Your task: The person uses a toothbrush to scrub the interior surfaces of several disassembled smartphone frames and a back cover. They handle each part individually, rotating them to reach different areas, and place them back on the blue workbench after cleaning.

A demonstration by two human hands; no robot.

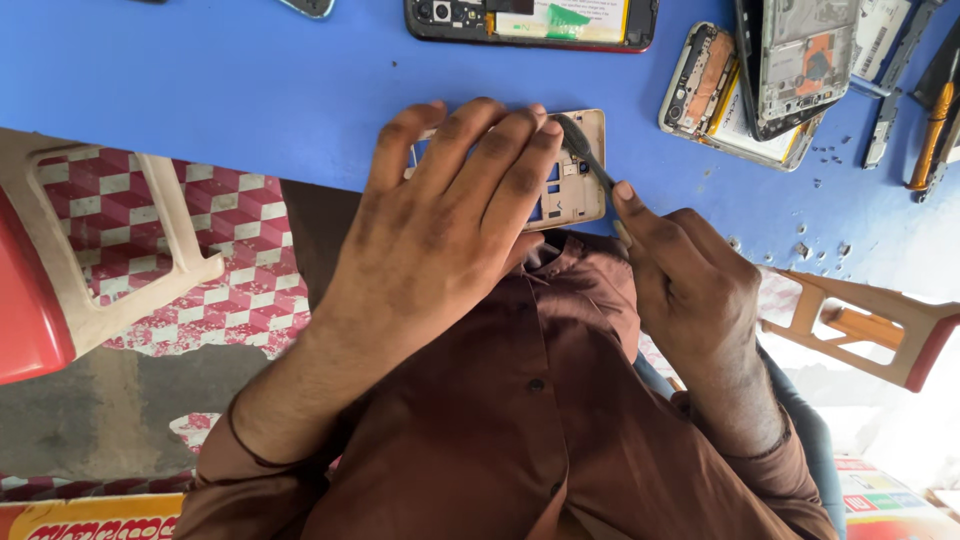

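Both hands work one phone frame (580,170) at the blue table's (200,90) near edge: left hand (440,220) spread flat pinning it steady, right hand (680,280) pinching a thin tool (590,160) against its corner.

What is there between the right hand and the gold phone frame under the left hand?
In the head view, a thin dark tool bridges them: the right hand grips its lower end and its tip rests on the gold phone frame, which the left hand presses down.
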